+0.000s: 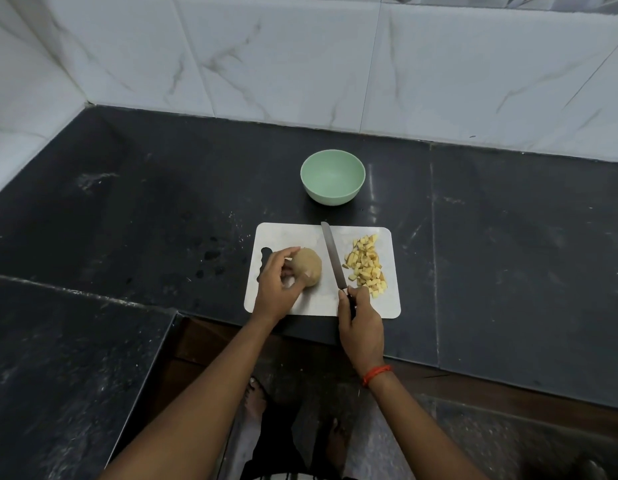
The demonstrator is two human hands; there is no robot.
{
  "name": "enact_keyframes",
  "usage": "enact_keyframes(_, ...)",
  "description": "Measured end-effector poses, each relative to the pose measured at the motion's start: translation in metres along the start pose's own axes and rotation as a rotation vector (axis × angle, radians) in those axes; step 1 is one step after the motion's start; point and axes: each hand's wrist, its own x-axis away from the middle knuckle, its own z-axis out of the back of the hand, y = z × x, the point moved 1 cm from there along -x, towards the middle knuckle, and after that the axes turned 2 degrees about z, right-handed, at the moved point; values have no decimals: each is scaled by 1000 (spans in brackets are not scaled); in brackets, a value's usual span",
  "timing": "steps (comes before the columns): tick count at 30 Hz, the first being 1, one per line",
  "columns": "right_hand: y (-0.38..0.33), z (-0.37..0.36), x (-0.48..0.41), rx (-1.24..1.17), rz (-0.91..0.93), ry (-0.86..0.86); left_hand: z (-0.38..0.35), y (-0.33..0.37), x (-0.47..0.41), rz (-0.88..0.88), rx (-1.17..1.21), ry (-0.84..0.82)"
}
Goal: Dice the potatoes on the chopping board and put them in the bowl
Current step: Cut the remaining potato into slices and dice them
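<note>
Left fingers curl round the potato; right fingers clamp the knife just beside it.

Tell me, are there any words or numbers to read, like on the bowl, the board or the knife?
No words, numbers, labels or signs show anywhere.
The bowl, the chopping board, the knife and the potato are all plain.
The wall tiles have only grey marble veins, no writing.
</note>
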Motion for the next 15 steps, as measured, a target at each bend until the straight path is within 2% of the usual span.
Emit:
enact_keyframes(8, -12, -3, -1, 120, -26, -36, -11, 0, 3, -137, -222, 168)
enact_keyframes(15, -31, -13, -5, 178, 57, -125, -19, 4, -11, 68, -135, 267)
